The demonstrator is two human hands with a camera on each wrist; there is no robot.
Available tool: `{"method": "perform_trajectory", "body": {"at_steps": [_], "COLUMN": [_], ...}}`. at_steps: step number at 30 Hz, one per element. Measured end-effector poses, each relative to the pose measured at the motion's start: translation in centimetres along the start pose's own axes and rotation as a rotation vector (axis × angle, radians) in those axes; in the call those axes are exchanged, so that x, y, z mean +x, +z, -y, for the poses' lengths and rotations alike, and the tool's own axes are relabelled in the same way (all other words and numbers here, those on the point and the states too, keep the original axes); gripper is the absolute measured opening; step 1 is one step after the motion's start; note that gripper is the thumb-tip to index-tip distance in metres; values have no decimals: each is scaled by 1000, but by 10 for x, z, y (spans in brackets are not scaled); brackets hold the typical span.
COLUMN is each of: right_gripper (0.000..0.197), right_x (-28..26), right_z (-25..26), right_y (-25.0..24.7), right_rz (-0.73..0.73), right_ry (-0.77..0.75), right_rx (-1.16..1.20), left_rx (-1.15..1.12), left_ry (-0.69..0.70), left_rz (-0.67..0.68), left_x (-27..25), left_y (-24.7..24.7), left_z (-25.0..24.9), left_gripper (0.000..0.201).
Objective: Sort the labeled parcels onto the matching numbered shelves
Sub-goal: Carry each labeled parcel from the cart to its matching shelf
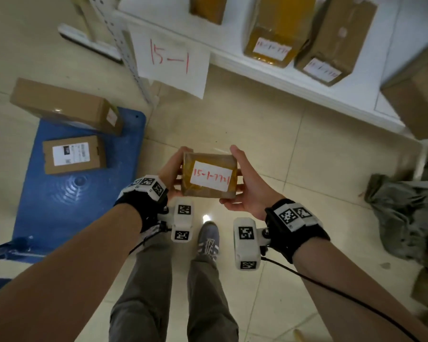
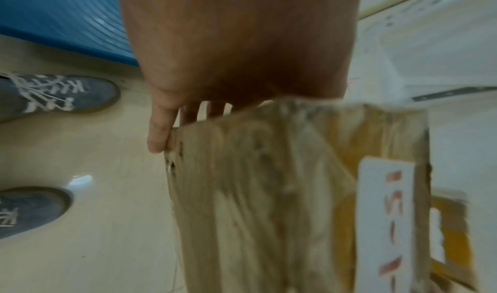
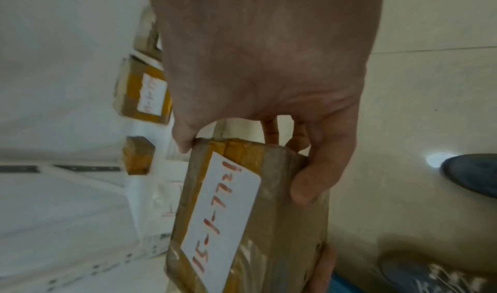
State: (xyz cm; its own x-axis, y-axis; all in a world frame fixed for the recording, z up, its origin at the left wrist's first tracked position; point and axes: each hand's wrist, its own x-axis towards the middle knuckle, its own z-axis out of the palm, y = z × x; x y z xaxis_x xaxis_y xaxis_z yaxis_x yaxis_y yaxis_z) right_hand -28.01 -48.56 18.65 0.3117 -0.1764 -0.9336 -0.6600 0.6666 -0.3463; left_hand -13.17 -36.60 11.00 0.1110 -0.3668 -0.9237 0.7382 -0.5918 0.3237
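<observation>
A small taped cardboard parcel with a white label reading 15-1-772-something in red sits between both hands at waist height. My left hand grips its left side and my right hand grips its right side, thumb on the near edge. The left wrist view shows the parcel close up with my fingers on its end. In the right wrist view the parcel shows its label face. A white shelf ahead carries a paper sign marked 15-1.
Several taped parcels stand on the shelf. A blue cart at left holds two brown boxes. Grey bags lie on the floor at right. My shoes stand on beige tiles.
</observation>
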Motion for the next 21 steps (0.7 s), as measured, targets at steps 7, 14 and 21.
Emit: {"method": "perform_trajectory", "body": {"at_steps": [7, 14, 21], "right_gripper": [56, 60, 57], "right_x": [-34, -46, -46], "right_z": [17, 9, -5], "right_y": [-54, -94, -120], "right_rz": [-104, -210, -261], "right_ry": [-138, -251, -351], "right_rx": [88, 235, 311], "left_rx": [126, 216, 384], "left_ry": [163, 275, 219], "left_rz": [8, 13, -32], "left_x": [-32, -43, -39], "left_y": [77, 137, 167], "left_z": [-36, -44, -48], "left_gripper": [35, 42, 114]}}
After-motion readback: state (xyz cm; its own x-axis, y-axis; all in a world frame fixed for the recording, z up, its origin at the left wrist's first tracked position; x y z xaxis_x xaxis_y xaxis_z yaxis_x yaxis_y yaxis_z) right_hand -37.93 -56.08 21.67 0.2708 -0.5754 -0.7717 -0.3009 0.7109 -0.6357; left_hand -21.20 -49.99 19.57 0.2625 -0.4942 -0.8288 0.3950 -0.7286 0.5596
